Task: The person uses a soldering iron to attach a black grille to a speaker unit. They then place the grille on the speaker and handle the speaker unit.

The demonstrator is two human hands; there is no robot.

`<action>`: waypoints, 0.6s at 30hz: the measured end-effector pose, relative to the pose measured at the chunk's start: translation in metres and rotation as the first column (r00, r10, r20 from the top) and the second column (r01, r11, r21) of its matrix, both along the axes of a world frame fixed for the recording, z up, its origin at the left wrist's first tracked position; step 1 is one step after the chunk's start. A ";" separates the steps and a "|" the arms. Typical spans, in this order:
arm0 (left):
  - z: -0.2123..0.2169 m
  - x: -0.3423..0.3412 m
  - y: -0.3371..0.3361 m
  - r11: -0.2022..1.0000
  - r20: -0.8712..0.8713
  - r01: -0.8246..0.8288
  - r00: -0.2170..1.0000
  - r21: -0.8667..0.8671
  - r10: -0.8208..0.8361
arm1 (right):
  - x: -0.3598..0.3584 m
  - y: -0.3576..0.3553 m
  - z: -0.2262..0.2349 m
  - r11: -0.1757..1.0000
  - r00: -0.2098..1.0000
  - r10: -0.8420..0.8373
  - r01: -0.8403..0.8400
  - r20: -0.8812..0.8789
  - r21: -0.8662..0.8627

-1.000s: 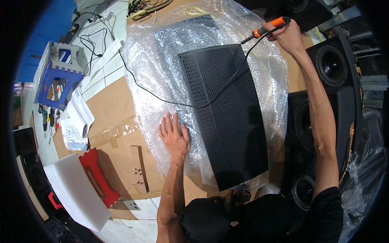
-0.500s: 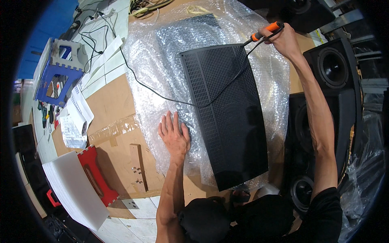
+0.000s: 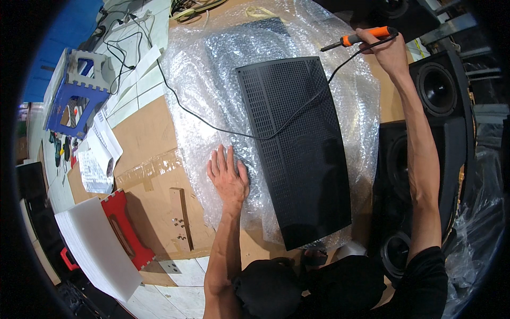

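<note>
A long black perforated metal grille [image 3: 303,175] lies on crumpled clear bubble wrap [image 3: 196,101]. In my right hand [image 3: 390,56] is an orange-and-black soldering iron [image 3: 366,36], gripped by its handle. Its dark tip points left, just beyond the grille's far right corner and apart from it. The iron's black cord [image 3: 223,130] drapes across the grille and runs off to the far left. My left hand [image 3: 229,178] rests flat on the bubble wrap, left of the grille, fingers spread and holding nothing.
Black loudspeakers [image 3: 436,87] stand along the right side. At left are a blue-and-grey folding stool [image 3: 79,98], papers [image 3: 98,159], and a red stool [image 3: 127,228] beside a white foam block [image 3: 98,247]. A wooden strip with screws [image 3: 180,220] lies on cardboard [image 3: 143,130].
My right hand has drawn the soldering iron to the right, and its tip has come away from the grille's far right corner. The left hand stays in place.
</note>
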State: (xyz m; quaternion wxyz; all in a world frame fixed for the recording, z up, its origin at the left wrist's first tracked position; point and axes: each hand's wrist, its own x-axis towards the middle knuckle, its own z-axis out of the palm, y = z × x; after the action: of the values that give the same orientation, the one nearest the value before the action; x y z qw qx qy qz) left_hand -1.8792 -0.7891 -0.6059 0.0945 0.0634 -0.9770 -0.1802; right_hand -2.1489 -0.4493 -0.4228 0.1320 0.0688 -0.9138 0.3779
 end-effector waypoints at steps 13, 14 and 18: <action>0.001 0.000 0.000 1.000 -0.002 0.002 1.000 -0.009 -0.002 | 0.001 -0.005 -0.007 0.998 0.996 0.013 -0.018 0.083 0.066; 0.001 0.000 0.000 1.000 -0.003 0.002 1.000 -0.009 -0.002 | 0.001 -0.006 -0.008 0.996 0.997 0.008 -0.015 0.082 0.087; 0.001 -0.001 0.001 1.000 0.010 0.001 1.000 0.000 -0.001 | -0.001 -0.006 -0.012 0.988 0.997 0.001 -0.012 0.075 0.152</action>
State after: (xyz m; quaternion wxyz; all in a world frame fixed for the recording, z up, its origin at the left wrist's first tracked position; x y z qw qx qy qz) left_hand -1.8801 -0.7878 -0.6052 0.0896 0.0636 -0.9775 -0.1800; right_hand -2.1499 -0.4556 -0.4352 0.0908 0.0676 -0.9441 0.3096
